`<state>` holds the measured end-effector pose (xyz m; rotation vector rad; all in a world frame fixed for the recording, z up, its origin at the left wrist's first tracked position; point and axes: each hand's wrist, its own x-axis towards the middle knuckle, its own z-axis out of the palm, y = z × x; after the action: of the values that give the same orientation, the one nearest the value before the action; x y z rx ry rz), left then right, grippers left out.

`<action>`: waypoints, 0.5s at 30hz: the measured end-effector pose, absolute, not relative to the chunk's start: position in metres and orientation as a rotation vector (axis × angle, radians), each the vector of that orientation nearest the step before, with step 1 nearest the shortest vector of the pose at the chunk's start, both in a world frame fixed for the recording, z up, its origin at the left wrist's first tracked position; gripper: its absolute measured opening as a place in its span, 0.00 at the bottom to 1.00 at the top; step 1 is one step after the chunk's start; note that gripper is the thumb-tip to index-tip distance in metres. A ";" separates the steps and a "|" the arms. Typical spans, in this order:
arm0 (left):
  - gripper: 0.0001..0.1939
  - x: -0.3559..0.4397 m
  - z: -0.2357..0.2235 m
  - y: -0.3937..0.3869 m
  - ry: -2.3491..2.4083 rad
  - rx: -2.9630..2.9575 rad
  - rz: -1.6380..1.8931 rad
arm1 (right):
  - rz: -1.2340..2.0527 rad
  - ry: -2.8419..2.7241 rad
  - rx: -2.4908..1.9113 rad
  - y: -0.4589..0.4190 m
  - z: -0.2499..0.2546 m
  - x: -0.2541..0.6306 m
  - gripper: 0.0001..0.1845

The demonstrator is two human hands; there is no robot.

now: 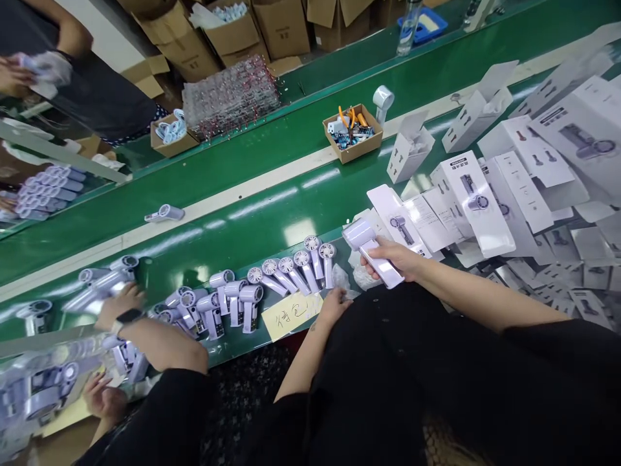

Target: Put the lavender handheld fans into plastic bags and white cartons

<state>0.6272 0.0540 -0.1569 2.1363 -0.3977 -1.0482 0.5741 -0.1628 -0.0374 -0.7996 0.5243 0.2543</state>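
My right hand (392, 259) is closed around the handle of a pale lilac handheld fan (359, 234), its round head pointing up and left. At the near table edge, my left hand (334, 307) has its fingers on a crumpled clear plastic bag (341, 278) and looks closed on it. Left of the bag, several handheld fans (286, 265) lie in a row, grilles facing up. A yellow card (292, 316) with handwriting lies just below them. More lilac fans (213, 314) stand clustered further left. Beside the fan I hold lies a white printed box (395, 220).
Many white fan boxes (478, 200) crowd the right side, several with open flaps. A cardboard tray (356, 145) holds orange-handled pliers and small parts. At the left, a co-worker's hand (121, 304) is by several fans. Another person (97, 71) stands across the green bench (272, 194).
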 end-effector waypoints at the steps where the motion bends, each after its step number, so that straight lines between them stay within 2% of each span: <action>1: 0.12 0.626 -0.165 0.055 -0.423 2.206 -1.024 | 0.267 0.516 -0.822 -0.166 -0.035 0.570 0.23; 5: 0.05 0.626 -0.160 0.058 -0.398 2.281 -0.890 | 0.242 0.533 -0.867 -0.177 -0.034 0.554 0.28; 6: 0.04 0.627 -0.150 0.061 -0.352 2.246 -0.851 | 0.248 0.517 -0.861 -0.180 -0.034 0.550 0.28; 11: 0.13 0.632 -0.078 0.065 -0.225 2.003 -0.699 | 0.504 0.271 -0.685 -0.183 -0.025 0.539 0.28; 15: 0.06 0.627 -0.039 0.052 -0.391 1.937 -0.534 | 0.696 0.110 -0.637 -0.161 -0.018 0.549 0.32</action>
<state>0.6272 0.0515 -0.0393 1.9365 -0.3906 -0.5336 0.5493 -0.1614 -0.0182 -0.6366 0.1097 0.6964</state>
